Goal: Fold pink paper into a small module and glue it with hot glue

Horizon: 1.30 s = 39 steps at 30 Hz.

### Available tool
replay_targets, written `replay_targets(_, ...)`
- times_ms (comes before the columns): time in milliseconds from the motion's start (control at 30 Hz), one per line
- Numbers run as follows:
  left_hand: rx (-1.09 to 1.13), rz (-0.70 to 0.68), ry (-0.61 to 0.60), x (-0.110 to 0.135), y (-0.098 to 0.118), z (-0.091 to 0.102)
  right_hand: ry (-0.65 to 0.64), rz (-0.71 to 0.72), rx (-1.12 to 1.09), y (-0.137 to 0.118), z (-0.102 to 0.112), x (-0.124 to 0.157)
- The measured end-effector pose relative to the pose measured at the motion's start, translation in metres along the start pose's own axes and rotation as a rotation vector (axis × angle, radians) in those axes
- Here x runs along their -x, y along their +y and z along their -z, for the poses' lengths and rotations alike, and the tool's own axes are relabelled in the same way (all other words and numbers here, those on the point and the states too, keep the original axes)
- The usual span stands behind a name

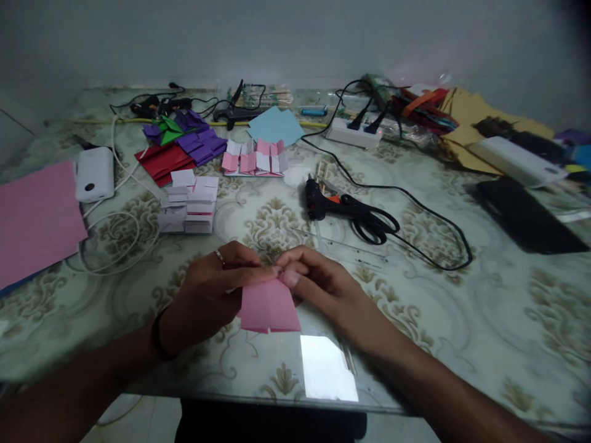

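Note:
Both hands pinch the far edge of a folded pink paper (269, 306) near the front of the table. My left hand (215, 283), with a ring and a dark wristband, has its thumb laid along the paper's top. Thumb and fingers of my right hand (321, 286) close on the same edge from the other side. The near edge of the paper shows more than one layer. What the fingertips do behind the far edge is partly hidden. Beyond the hands lie folded white and pink paper pieces (191, 203) and a second pink-and-white folded group (255, 159).
A black hot glue gun (332, 206) with a looping cable lies right of centre. Behind it is a white power strip (354, 132). Pink sheets (37, 221) and a white power bank (95, 174) are at left. A black phone-like slab (530, 215) lies at right.

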<state>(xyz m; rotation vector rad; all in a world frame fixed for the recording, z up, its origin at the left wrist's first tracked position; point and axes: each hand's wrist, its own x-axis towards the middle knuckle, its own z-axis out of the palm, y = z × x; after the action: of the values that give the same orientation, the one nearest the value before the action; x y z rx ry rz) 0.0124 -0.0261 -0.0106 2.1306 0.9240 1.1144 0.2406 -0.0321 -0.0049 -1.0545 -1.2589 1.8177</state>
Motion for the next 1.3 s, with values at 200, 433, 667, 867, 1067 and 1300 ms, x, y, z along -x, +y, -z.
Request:
replay_targets(200, 0.018, 0.043, -0.001, 0.000, 0.000, -0.004, -0.066, -0.058, -0.075, 0.009, 0.002, -0.008)
replay_targets(433, 0.491, 0.513, -0.117, 0.000, -0.005, 0.003, -0.041, -0.060, -0.067, 0.004, 0.005, -0.008)
replay_targets(667, 0.282, 0.622, -0.212, -0.005, 0.003, 0.007, 0.061, 0.002, -0.017, 0.006, 0.007, -0.008)
replay_targets(867, 0.058, 0.517, -0.202, -0.006, 0.008, 0.000, 0.117, 0.074, 0.138, 0.006, 0.003, -0.006)
replay_targets(1067, 0.171, 0.636, -0.250, -0.005, 0.006, 0.001, 0.206, 0.084, 0.103, 0.008, 0.004, -0.008)
replay_targets(1300, 0.043, 0.633, -0.152, -0.008, 0.009, 0.002, 0.265, 0.113, 0.180, 0.006, 0.008, -0.009)
